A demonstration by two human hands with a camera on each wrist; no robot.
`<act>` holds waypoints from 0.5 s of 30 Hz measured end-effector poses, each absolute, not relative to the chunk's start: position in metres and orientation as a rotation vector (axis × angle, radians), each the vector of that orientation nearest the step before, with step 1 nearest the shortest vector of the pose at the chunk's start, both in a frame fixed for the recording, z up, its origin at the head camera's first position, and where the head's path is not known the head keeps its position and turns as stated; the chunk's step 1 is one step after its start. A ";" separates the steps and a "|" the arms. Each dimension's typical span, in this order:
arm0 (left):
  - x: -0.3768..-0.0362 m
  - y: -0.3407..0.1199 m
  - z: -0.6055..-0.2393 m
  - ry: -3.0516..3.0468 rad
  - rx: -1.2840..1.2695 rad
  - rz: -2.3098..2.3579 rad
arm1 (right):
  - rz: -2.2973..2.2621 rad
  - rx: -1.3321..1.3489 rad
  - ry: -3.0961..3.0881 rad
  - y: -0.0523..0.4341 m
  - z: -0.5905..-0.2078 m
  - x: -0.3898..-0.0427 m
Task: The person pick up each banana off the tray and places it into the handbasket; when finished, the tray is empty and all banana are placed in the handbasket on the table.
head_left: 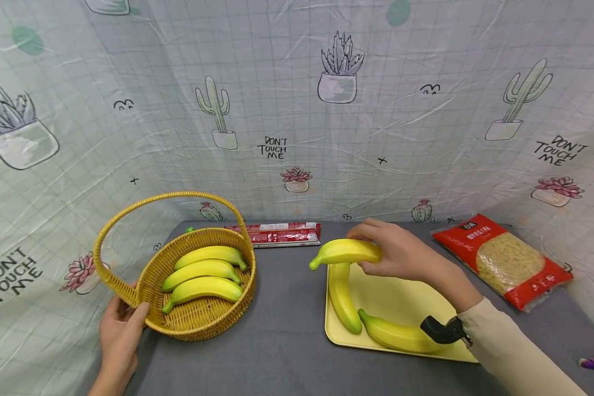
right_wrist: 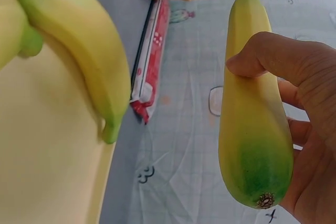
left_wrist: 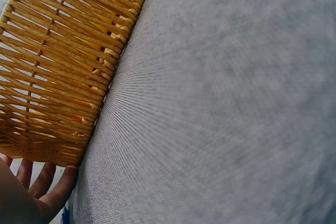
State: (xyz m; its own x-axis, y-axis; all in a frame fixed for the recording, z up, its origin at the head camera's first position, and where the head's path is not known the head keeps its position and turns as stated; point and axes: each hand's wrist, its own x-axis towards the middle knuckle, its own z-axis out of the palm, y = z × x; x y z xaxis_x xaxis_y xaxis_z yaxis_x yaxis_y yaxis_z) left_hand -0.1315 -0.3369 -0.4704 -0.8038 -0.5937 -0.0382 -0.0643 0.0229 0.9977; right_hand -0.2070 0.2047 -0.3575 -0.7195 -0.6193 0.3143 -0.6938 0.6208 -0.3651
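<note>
The right hand (head_left: 406,254) holds a banana (head_left: 345,252) above the far edge of the yellow tray (head_left: 406,302), its fingers (right_wrist: 273,59) curled round the fruit with the thumb pressed on one side (the wrist view shows the grip plainly, the green blossom end pointing toward the camera). The held banana lies roughly level, its stem end pointing toward the basket (head_left: 198,313). Two more bananas rest on the tray: one (head_left: 343,297) along its left edge, another (head_left: 396,335) across its near side, the two nearly touching at the near left corner.

The left hand (head_left: 121,330) rests against the near left side of the wicker basket, its fingers (left_wrist: 52,190) straight and lightly spread against the weave beside the foot of the handle (head_left: 153,201). Three bananas (head_left: 203,278) lie side by side inside the basket, which stands on the grey counter (head_left: 287,330), well apart from the tray.

At the back of the counter lies a long red packet (head_left: 282,234), and to the right of the tray a red bag of noodles (head_left: 505,261). A cactus-print cloth (head_left: 297,110) hangs behind.
</note>
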 end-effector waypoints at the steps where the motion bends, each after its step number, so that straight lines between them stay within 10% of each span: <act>1: -0.131 -0.337 -0.471 -1.915 0.667 -1.836 | 0.709 1.104 -2.680 0.203 -0.356 -0.208; 15: -0.131 -0.337 -0.470 -1.923 0.674 -1.819 | 0.680 1.194 -2.684 0.173 -0.335 -0.216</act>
